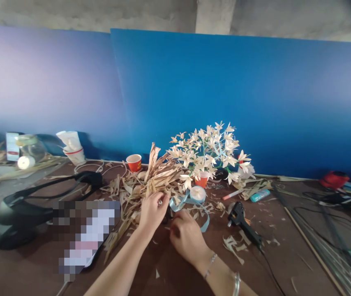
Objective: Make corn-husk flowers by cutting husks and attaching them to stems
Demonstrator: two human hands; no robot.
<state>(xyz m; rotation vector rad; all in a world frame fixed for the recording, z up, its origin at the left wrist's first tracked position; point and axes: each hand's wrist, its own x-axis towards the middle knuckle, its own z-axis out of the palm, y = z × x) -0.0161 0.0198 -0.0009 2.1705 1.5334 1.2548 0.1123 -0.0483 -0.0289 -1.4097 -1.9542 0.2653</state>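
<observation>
My left hand [153, 210] is closed in a pinch at the right edge of a heap of dried corn husks [160, 176]. To its right my right hand [188, 236] is curled, thumb and fingers drawn together. What either hand holds is hidden or too small to name. Something dark shows in the gap between them. Just beyond lies a roll of pale blue ribbon [197, 194], its loose end looping beside my right hand. Behind the roll stands a bunch of cream husk flowers [206, 152] in red paper cups [202, 179].
On the right lie a black glue gun [240, 220] with its cord, a teal packet [259, 195] and a pen [232, 194]. Leftward are a blurred phone [91, 236], a black headset [18, 218] and a red paper cup [134, 163]. A blue partition [194, 90] stands behind the table.
</observation>
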